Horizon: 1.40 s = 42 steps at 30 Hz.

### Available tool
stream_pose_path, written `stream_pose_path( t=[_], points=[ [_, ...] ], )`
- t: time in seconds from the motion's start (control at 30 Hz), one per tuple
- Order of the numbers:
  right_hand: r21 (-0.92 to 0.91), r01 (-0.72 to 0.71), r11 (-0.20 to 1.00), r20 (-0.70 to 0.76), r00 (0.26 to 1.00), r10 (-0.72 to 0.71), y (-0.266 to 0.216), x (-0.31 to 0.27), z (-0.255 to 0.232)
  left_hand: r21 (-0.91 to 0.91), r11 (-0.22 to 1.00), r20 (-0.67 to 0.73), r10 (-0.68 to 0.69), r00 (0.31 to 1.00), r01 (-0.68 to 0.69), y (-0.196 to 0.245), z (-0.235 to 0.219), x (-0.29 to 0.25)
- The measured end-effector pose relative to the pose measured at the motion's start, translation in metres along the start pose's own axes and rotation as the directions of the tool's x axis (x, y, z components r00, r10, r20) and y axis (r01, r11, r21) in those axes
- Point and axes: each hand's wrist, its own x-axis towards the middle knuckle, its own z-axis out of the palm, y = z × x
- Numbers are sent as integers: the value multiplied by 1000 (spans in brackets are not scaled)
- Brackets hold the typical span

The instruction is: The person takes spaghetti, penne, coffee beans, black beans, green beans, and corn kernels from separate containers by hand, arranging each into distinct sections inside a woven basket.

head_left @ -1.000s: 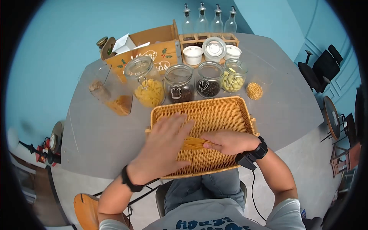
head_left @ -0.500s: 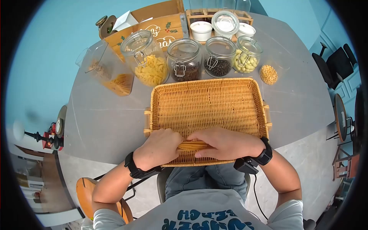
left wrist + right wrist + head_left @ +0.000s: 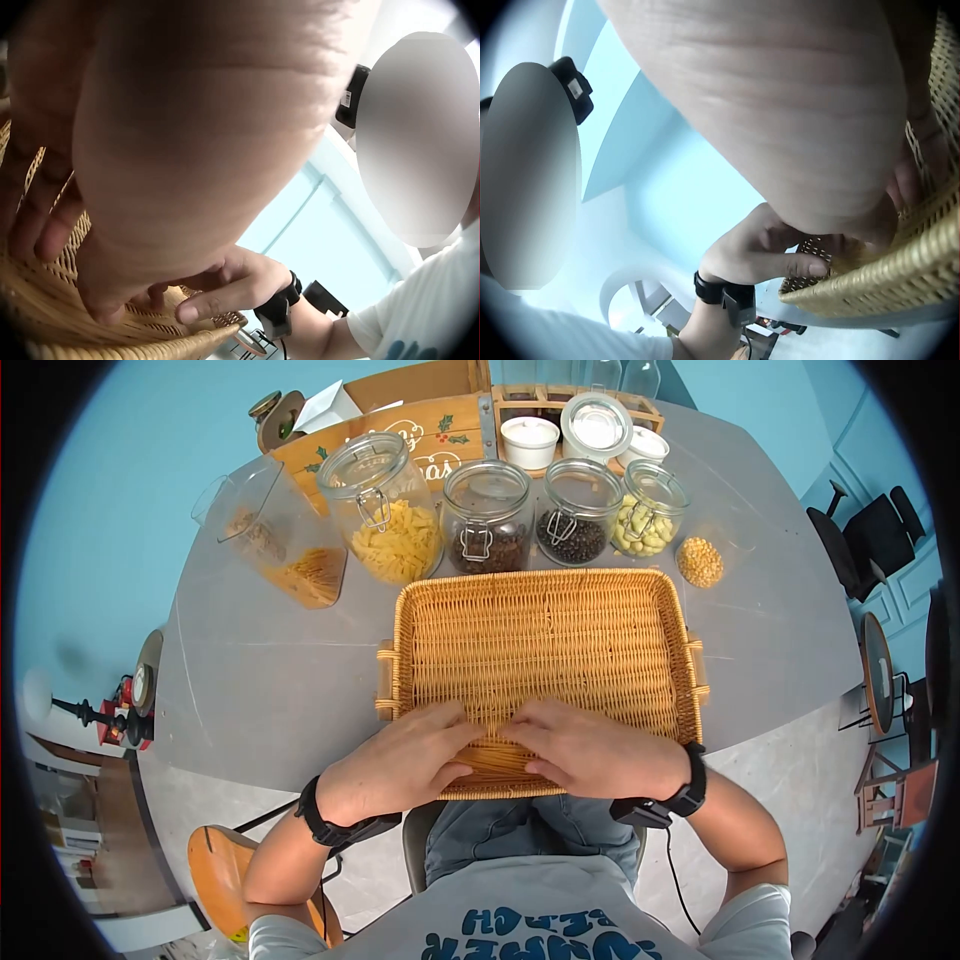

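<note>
A wicker basket (image 3: pixel 540 640) with wooden side handles lies at the near edge of the table. Inside it, along the near wall, a bundle of dry spaghetti (image 3: pixel 495 762) lies crosswise. My left hand (image 3: pixel 395 760) is over the bundle's left end, fingers loosely bent and thumb apart from them. At the other end is my right hand (image 3: pixel 590 752), its thumb and fingers likewise spread. Both wrist views show the fingertips low inside the basket, with the left thumb (image 3: pixel 109 311) and right thumb (image 3: pixel 881 236) apart from the fingers. The hands partly hide the spaghetti.
Beyond the basket stand glass jars of pasta (image 3: pixel 395 540), dark pieces (image 3: pixel 490 545), black beans (image 3: pixel 572 535) and pale green pieces (image 3: pixel 643 525). A clear container (image 3: pixel 300 550) holding spaghetti is at left; a container of corn kernels (image 3: pixel 700 562) is at right. Behind are a wooden crate (image 3: pixel 390 445) and white pots (image 3: pixel 528 440).
My left hand came down to the spaghetti and gripped it beside the right hand. The bundle now lies nearer the basket's near wall, and the fingers of both hands have loosened.
</note>
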Motion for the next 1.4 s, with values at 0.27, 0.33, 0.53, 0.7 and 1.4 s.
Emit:
stream_pose_path(
  t=[0.27,0.33,0.53,0.7,1.4],
  points=[
    [-49,-24,999,76,997,28,-6,3,-14,62,993,-54,101,993,-97,-4,-3,-7],
    [-100,-36,994,25,999,39,-2,3,-16,82,990,-124,121,985,-111,-5,-4,-8],
    [-109,24,994,43,999,-19,-2,13,-36,24,992,-265,125,956,-123,-7,-36,-5],
    [-137,203,969,-211,950,-229,-20,63,-89,208,978,-803,161,573,17,-19,-103,18],
    [-774,-187,605,165,863,477,10,355,-143,324,946,-898,298,322,27,-63,-110,20]
  ],
)
